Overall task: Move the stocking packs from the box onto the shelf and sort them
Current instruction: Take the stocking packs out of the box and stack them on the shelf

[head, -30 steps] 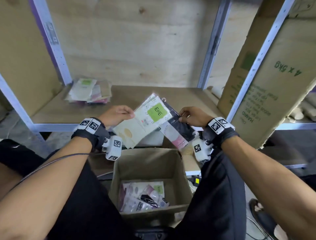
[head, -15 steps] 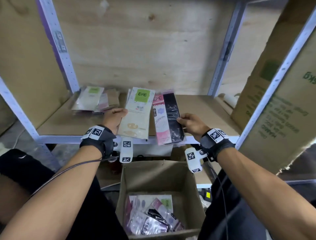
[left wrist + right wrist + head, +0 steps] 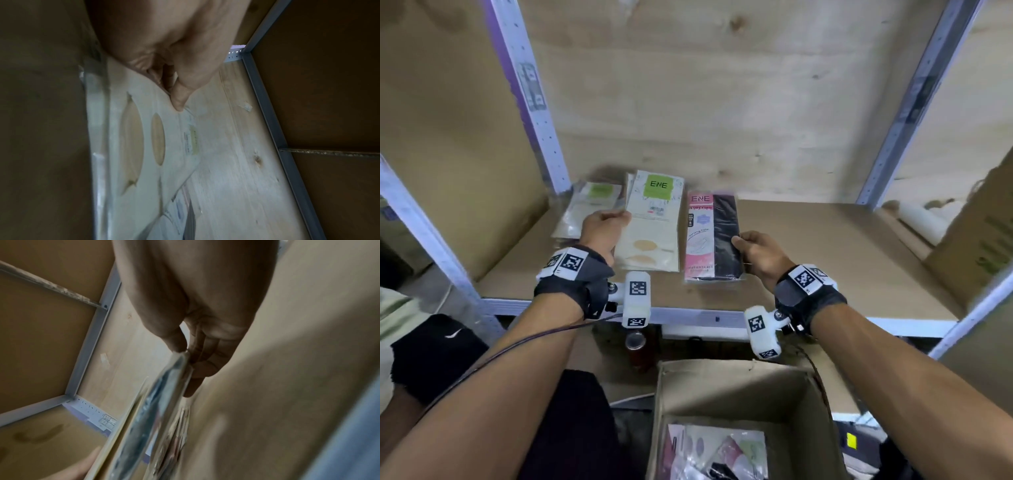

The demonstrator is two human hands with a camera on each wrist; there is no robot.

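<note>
**Two stocking packs held over the shelf, one in each hand**

Two packs are in the hands above the brown shelf board [image 3: 808,246]. The left hand [image 3: 604,229] pinches the left edge of a cream pack [image 3: 654,226], thumb on top and fingers curled beneath it; the left wrist view shows the thumb [image 3: 180,95] pressed on the card beside two oval windows. Its green label reads "ENE", with a barcode below. This pack hangs over the left half of the shelf, partly covering a pile of similar packs [image 3: 589,209] that lies towards the back left corner; one green label shows there, but the count in the pile cannot be told.

The right hand [image 3: 760,253] grips the right edge of a pink and black pack [image 3: 714,236], thumb above and fingers clamped under it, as the right wrist view confirms [image 3: 197,353]. Its pink strip reads "ENE" and, below, "STOCKING"; smaller print is too blurred to read. It sits near the middle of the shelf, towards the front edge, just beside the cream pack.

Below the front edge stands an open cardboard box [image 3: 736,390] with several more packs [image 3: 719,452] lying inside, too jumbled to count.
</note>
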